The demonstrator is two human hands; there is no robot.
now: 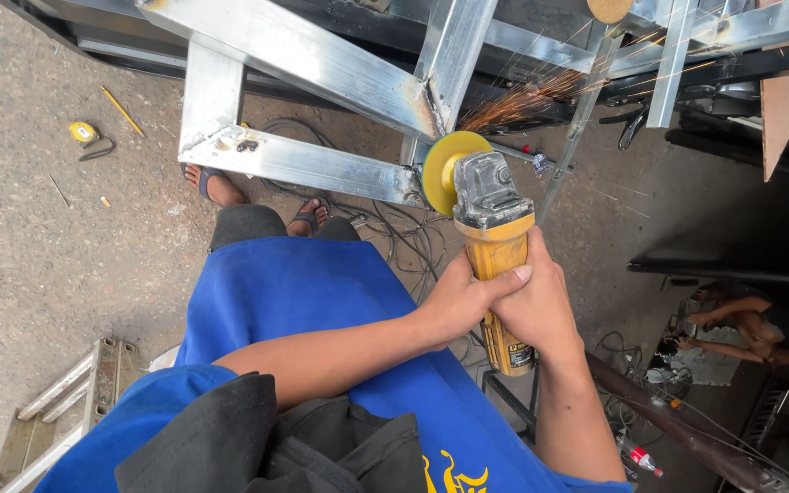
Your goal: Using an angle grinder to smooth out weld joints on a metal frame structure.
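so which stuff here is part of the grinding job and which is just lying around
In use: yellow angle grinder, gripped by left hand and right hand; metal frame it grinds, throwing sparks.

Lying about: tape measure, pencil, ladder, bottle.

Yellow grinder [493, 265], grey head; silver metal frame [321, 73]; blue apron [312, 292]; orange sparks [522, 100].
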